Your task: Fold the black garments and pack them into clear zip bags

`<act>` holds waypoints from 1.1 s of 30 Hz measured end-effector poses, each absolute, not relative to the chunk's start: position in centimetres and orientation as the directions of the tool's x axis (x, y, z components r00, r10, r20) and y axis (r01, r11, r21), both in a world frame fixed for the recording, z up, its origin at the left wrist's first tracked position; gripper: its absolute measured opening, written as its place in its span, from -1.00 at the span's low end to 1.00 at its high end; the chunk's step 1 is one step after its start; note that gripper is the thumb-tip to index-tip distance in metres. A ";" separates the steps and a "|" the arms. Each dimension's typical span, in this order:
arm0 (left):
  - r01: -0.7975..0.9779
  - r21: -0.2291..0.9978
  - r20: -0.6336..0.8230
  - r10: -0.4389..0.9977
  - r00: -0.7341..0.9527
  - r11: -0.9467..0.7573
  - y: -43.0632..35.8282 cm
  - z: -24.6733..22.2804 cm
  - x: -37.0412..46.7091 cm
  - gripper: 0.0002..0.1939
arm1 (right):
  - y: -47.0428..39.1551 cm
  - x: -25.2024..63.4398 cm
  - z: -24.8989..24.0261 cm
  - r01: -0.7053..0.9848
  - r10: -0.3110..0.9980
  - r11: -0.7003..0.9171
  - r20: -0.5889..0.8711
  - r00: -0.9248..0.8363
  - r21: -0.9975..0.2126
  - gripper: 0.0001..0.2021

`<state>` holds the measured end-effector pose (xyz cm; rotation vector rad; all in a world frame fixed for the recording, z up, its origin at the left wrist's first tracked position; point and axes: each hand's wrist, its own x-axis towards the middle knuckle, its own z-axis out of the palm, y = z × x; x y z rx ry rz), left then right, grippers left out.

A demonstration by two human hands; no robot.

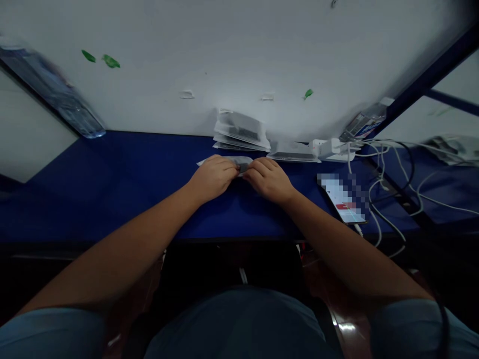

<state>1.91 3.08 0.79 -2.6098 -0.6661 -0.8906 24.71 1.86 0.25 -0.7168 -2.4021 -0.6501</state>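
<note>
Both hands meet at a translucent plastic pouch with something dark inside, low over the blue desk. My left hand pinches the pouch near its middle, the fingers closed. Close beside it, my right hand grips the pouch's right part, with its fingertips almost touching the left ones. Just behind the hands stands a stack of similar pouches, leaning near the white panel. To its right lies another flat pouch. What is inside the pouches is too dim to name.
A lit phone lies at right with a cable plugged in. White cables tangle beyond it, near a white power strip. Plastic bottles stand at the right and left. A white panel rises behind the blue desk.
</note>
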 end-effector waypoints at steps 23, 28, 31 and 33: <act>0.587 0.049 0.595 0.496 0.633 -0.808 3.3 1.5 -0.1 -0.73 | 2.7 27.2 0.1 0.723 0.555 0.678 0.552 -0.622 0.133 -0.72; 0.606 0.038 0.568 0.516 0.641 -0.794 2.8 1.9 0.1 -0.75 | 2.6 27.3 0.3 0.717 0.584 0.693 0.530 -0.615 0.069 -0.74; 0.667 -0.021 0.534 0.556 0.637 -0.744 1.9 2.2 0.7 -0.75 | 2.4 27.3 0.3 0.701 0.606 0.713 0.520 -0.602 -0.017 -0.82; 0.723 -0.065 0.499 0.605 0.621 -0.688 1.3 2.3 1.2 -0.60 | 2.4 27.2 0.2 0.679 0.608 0.732 0.505 -0.613 -0.059 -0.87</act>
